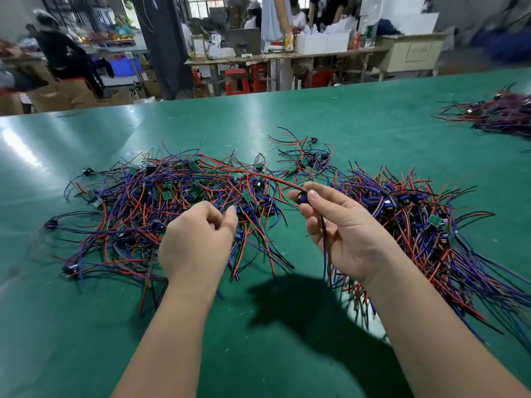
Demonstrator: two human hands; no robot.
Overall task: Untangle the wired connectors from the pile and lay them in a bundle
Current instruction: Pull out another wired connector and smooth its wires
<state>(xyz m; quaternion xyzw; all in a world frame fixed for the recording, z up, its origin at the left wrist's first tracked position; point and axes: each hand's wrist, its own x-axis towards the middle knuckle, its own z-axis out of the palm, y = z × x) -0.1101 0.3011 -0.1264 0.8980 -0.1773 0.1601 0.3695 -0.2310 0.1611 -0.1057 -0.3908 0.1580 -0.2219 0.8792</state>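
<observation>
The connector (303, 198) is pinched in the right hand (342, 225), between the pile (161, 196) and the bundle (416, 216); its red wire (258, 175) trails into the pile; the left hand (198, 239) curls over the pile, grip unclear; better it pins neighbouring wires while the right draws slowly.

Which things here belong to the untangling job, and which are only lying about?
Job: tangled pile, laid bundle, wired connector in right hand, left hand, green table.
Lying about: far wire heap, red stools, white boxes, blue crate.
</observation>
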